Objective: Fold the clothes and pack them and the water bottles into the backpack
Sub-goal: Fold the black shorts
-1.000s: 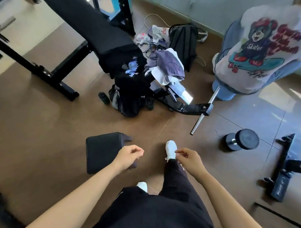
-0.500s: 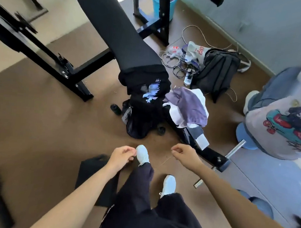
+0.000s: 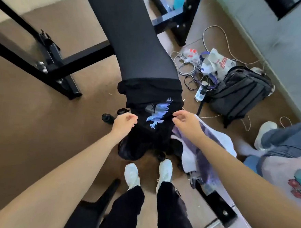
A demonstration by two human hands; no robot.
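A black T-shirt with a blue eagle print [image 3: 157,100] hangs over the near end of the black bench pad [image 3: 130,32]. My left hand [image 3: 124,122] is at the shirt's left edge and my right hand [image 3: 185,119] at its right edge. Both have loosely curled fingers, and no fabric shows in their grip. A pile of purple and white clothes [image 3: 207,150] lies under my right forearm. The dark grey backpack [image 3: 240,91] lies on the floor at the right, a clear water bottle [image 3: 201,91] beside it. A black bottle [image 3: 107,118] lies left of the shirt.
A dark bag [image 3: 134,150] sits under the hanging shirt. Cables [image 3: 183,66] and plastic bags [image 3: 215,62] lie near the backpack. Another person [image 3: 285,159] crouches at the right. The black bench frame [image 3: 48,58] stretches left, and a black pad [image 3: 89,213] lies by my feet.
I have stepped up to the bench. Both hands have risen from near my legs to the two edges of the eagle shirt.
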